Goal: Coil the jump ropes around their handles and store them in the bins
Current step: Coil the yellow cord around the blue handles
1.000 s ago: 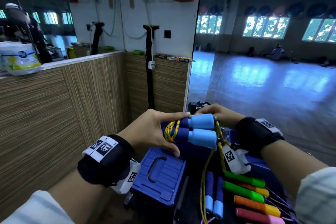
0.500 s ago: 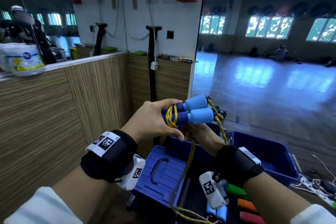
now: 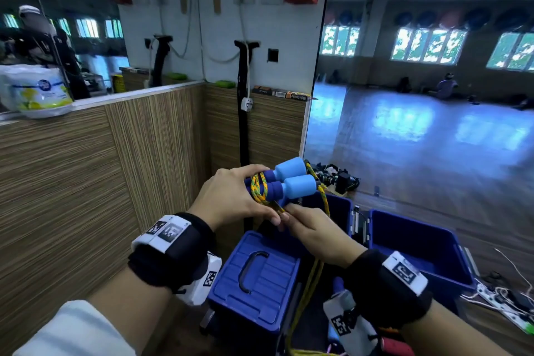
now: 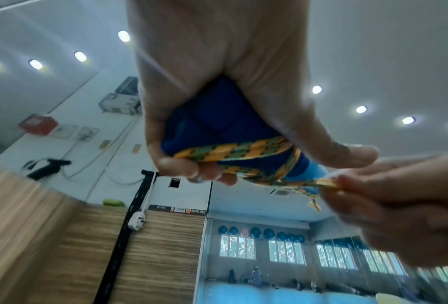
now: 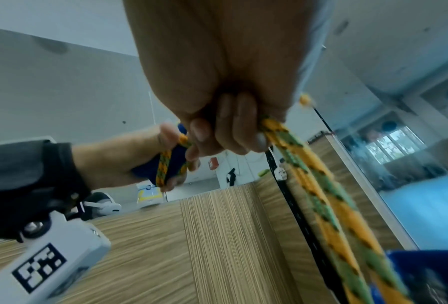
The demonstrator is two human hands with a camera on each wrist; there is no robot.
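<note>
My left hand (image 3: 231, 196) grips two blue jump-rope handles (image 3: 291, 182) side by side, their light-blue caps pointing right. A yellow-and-green braided rope (image 3: 258, 189) is wound round the dark-blue shafts (image 4: 217, 123). My right hand (image 3: 315, 231) sits just below the handles and pinches the rope (image 5: 295, 152), whose doubled strands run down towards the bins. In the left wrist view my left hand's fingers (image 4: 181, 166) curl round the shafts over the rope (image 4: 233, 150), and my right hand (image 4: 388, 197) pulls a strand sideways. An open blue bin (image 3: 450, 257) stands below right.
A blue bin with a shut lid and black handle (image 3: 254, 277) stands under my hands. Wood-panelled walls (image 3: 86, 182) close in on the left and back. A mirror (image 3: 433, 95) lies to the right. Cables and a power strip (image 3: 508, 300) lie on the floor at right. A black pole (image 3: 244, 113) leans in the corner.
My right hand has come round from behind the handles, passed underneath, and now pinches the rope just below my left hand's fingertips. The handles have risen and tilted. The view has tipped upward.
</note>
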